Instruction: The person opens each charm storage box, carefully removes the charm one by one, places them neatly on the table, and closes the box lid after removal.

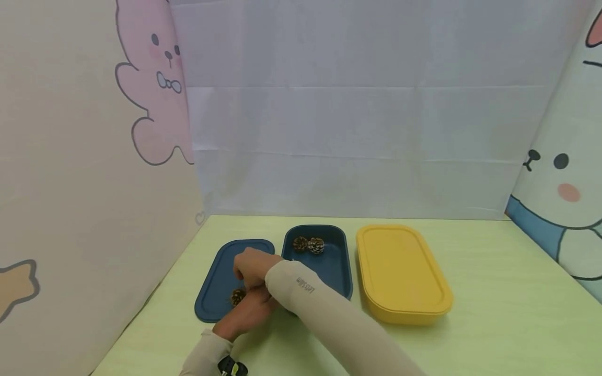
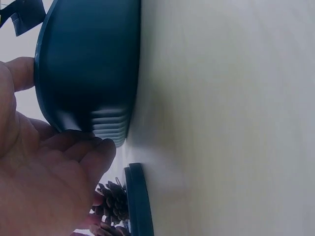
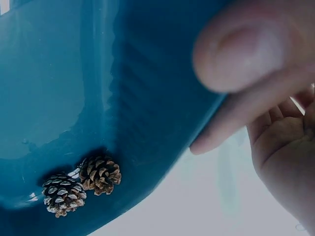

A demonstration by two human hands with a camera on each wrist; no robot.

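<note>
A dark blue box (image 1: 331,269) holds two pine cones (image 3: 83,184) near one end. My left hand (image 2: 54,169) holds the near left corner of this box, thumb at the rim and fingers along the ribbed outer wall. My right hand (image 1: 254,266) crosses above the left and reaches down over the blue lid (image 1: 217,279). On that lid lies a pine cone (image 1: 237,297), and a second cone (image 2: 109,229) shows in the left wrist view, with fingertips close beside them. Blurred in the right wrist view are a thumb and finger; whether they grip a cone is hidden.
To the right of the blue box stands a yellow box (image 1: 403,269) with its lid on. The pale green table (image 1: 498,308) extends to the right of it. A white wall sheet (image 1: 357,125) hangs behind, with cartoon-printed panels at both sides.
</note>
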